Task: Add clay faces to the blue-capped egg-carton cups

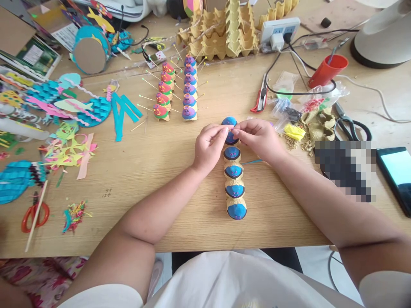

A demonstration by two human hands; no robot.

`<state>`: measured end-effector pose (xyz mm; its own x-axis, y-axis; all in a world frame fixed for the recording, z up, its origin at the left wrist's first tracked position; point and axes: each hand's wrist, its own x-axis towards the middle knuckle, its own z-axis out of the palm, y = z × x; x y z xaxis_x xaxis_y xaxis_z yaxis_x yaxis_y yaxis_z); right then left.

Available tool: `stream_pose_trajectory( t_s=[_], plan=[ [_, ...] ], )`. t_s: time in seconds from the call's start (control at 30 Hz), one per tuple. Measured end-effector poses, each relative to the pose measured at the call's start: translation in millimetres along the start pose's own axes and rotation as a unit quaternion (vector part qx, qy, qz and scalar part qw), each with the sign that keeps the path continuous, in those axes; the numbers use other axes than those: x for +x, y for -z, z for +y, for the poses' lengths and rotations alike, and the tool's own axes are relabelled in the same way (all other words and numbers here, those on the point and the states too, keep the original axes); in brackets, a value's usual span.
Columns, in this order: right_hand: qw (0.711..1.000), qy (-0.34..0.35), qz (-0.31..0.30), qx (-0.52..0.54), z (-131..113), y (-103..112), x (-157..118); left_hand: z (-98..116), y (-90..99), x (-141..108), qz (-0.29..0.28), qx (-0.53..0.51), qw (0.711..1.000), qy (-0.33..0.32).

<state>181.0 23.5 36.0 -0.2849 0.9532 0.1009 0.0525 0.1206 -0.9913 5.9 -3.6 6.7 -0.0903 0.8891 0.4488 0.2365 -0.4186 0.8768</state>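
Observation:
A row of egg-carton cups topped with blue clay (236, 191) runs away from me at the middle of the table, with small pink face marks on the nearer cups. My left hand (210, 143) is closed in a pinch over the far end of the row. Its fingertips meet those of my right hand (257, 136), also pinched. A tiny pinkish bit seems to show between them, too small to name. The two hands partly cover the far blue cups. A thin blue stick (253, 162) lies right of the row, below my right wrist.
Finished-looking red-green (163, 92) and purple cup rows (190, 94) with pins stand farther back. At right lie a red box cutter (260, 95), black scissors (349, 124), a red cup (329, 70) and a phone (396, 175). Paper scraps (70, 147) and red scissors (35, 214) lie left.

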Motion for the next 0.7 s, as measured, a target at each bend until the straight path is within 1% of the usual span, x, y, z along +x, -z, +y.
stream_pose_trajectory(
  t_s=[0.33, 0.47, 0.6, 0.7],
  plan=[
    [1.000, 0.002, -0.004, 0.018, 3, -1, 1, 0, 2.0, -1, -0.024, 0.033, 0.999, -0.011],
    [1.000, -0.006, 0.000, 0.022, 4, 0, 1, -3, 2.7, -1, -0.010, 0.041, 0.999, -0.010],
    [0.999, -0.002, 0.033, -0.037, 5, 4, 1, -15, 3.0, 0, 0.018, 0.049, 0.999, 0.012],
    [0.993, 0.020, 0.064, -0.097, 7, 6, 3, -26, 2.2, 0, -0.003, 0.018, 0.999, 0.027]
  ],
)
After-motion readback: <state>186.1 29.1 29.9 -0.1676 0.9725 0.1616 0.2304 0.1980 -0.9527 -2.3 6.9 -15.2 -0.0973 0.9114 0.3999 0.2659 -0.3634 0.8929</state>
